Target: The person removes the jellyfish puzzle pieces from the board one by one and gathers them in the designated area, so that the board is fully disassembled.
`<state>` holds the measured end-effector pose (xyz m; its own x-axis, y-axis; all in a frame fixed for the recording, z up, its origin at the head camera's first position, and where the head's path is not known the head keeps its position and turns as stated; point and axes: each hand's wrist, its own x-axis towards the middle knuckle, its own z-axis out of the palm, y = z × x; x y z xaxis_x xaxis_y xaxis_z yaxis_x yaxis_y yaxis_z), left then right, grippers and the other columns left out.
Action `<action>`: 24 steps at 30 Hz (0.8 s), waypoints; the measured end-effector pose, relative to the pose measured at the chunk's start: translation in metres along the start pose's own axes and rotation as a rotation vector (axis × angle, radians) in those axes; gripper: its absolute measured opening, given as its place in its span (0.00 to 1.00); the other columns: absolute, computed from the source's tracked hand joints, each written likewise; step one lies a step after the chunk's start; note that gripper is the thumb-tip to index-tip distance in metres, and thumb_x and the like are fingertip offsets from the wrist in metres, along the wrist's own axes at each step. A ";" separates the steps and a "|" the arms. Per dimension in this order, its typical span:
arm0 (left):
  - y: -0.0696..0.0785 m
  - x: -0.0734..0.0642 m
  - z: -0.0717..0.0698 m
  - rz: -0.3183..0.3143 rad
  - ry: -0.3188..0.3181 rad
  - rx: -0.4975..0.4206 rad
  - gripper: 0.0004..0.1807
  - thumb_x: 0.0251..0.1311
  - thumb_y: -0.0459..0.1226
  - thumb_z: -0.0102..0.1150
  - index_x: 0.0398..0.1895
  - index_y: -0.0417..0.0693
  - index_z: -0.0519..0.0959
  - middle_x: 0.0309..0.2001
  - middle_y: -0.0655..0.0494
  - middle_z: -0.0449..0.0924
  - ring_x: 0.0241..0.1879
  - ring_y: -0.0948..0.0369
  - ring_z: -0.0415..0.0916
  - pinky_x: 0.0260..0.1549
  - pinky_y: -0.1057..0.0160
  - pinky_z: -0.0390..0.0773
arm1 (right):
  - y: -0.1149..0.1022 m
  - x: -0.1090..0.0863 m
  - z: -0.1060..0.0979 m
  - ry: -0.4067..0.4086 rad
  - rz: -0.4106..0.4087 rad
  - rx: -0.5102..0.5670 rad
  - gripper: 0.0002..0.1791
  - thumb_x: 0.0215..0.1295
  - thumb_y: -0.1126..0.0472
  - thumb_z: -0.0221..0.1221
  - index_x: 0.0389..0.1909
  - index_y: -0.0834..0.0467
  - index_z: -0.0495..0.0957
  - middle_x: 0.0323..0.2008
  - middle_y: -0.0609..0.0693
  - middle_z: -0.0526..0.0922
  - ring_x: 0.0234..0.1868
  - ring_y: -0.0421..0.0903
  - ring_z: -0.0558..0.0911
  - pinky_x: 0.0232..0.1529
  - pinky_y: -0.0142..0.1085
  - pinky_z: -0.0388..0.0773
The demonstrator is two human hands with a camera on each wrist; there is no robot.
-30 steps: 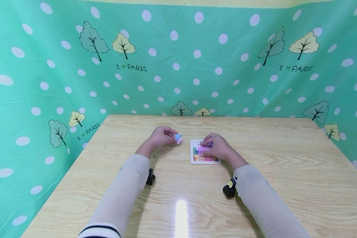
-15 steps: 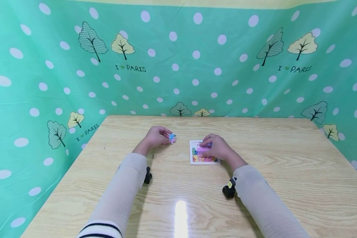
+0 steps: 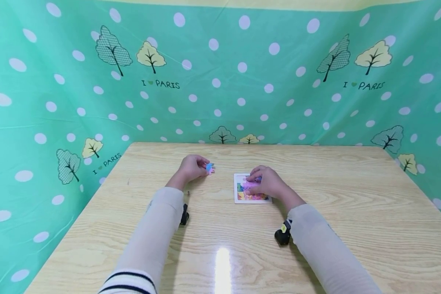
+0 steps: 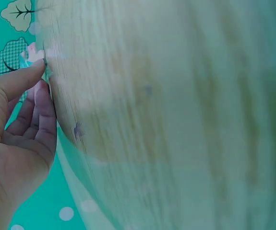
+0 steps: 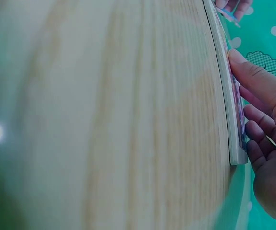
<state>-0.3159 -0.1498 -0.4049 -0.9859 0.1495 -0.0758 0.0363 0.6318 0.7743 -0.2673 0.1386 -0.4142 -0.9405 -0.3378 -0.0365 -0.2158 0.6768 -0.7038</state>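
My left hand (image 3: 192, 168) pinches a small blue and pink jigsaw piece (image 3: 210, 168) between thumb and fingers, left of the puzzle. In the left wrist view the jigsaw piece (image 4: 32, 53) shows past the thumb tip, partly hidden by it. A small white-framed jigsaw puzzle (image 3: 236, 192) with a colourful picture lies flat on the table. Over its right part my right hand (image 3: 269, 183) rests, thumb and fingers spread on the picture and hiding some of it. The right wrist view shows the puzzle frame (image 5: 222, 62) edge-on, the thumb touching its face.
The wooden table (image 3: 220, 228) reaches back to a green dotted cloth (image 3: 228, 73) printed with trees. A tiny dark speck (image 3: 188, 192) lies by the left wrist. Black wrist devices, such as the right wrist device (image 3: 282, 236), hang below both forearms.
My left hand has drawn leftward, away from the puzzle, with the jigsaw piece, which has also turned a little. My right hand stays in place on the puzzle.
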 end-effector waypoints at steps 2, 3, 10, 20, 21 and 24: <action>0.001 -0.001 0.000 -0.007 -0.004 0.020 0.17 0.53 0.26 0.68 0.48 0.41 0.83 0.40 0.50 0.81 0.41 0.56 0.76 0.40 0.63 0.79 | 0.000 0.000 0.000 -0.001 -0.001 -0.001 0.23 0.48 0.57 0.76 0.47 0.57 0.86 0.56 0.53 0.75 0.62 0.56 0.69 0.67 0.51 0.62; 0.001 -0.001 0.000 -0.013 -0.005 0.022 0.17 0.53 0.27 0.68 0.48 0.41 0.83 0.41 0.50 0.81 0.41 0.56 0.76 0.41 0.63 0.78 | 0.000 0.000 0.001 -0.002 -0.001 -0.003 0.23 0.48 0.57 0.76 0.47 0.57 0.86 0.56 0.53 0.75 0.62 0.56 0.69 0.67 0.51 0.62; 0.000 -0.001 0.000 -0.016 -0.008 0.003 0.19 0.53 0.28 0.69 0.50 0.40 0.82 0.43 0.49 0.81 0.42 0.55 0.75 0.42 0.62 0.78 | 0.001 0.000 0.001 -0.004 0.001 -0.006 0.23 0.47 0.55 0.76 0.46 0.56 0.86 0.56 0.52 0.75 0.62 0.56 0.69 0.66 0.51 0.63; 0.002 -0.004 -0.002 0.035 -0.032 -0.106 0.18 0.53 0.33 0.71 0.49 0.41 0.82 0.45 0.49 0.81 0.41 0.55 0.77 0.34 0.63 0.81 | 0.003 0.001 0.001 0.000 -0.001 -0.008 0.23 0.47 0.55 0.76 0.46 0.56 0.86 0.55 0.51 0.75 0.62 0.55 0.69 0.66 0.50 0.63; 0.003 -0.005 -0.002 0.048 -0.037 -0.108 0.19 0.53 0.34 0.71 0.49 0.41 0.82 0.45 0.49 0.81 0.41 0.55 0.76 0.35 0.63 0.80 | 0.003 0.001 0.001 0.000 -0.002 -0.009 0.23 0.47 0.55 0.76 0.46 0.56 0.86 0.56 0.51 0.75 0.62 0.55 0.69 0.66 0.50 0.63; 0.006 -0.008 0.000 0.076 -0.052 -0.120 0.19 0.54 0.35 0.72 0.49 0.41 0.82 0.45 0.49 0.82 0.41 0.55 0.76 0.36 0.63 0.80 | 0.003 0.001 0.001 0.001 -0.001 -0.011 0.23 0.47 0.55 0.76 0.47 0.56 0.86 0.56 0.51 0.75 0.62 0.56 0.69 0.66 0.50 0.63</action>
<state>-0.3079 -0.1473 -0.3990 -0.9712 0.2342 -0.0440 0.0875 0.5222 0.8483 -0.2683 0.1397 -0.4171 -0.9404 -0.3383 -0.0351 -0.2200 0.6836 -0.6959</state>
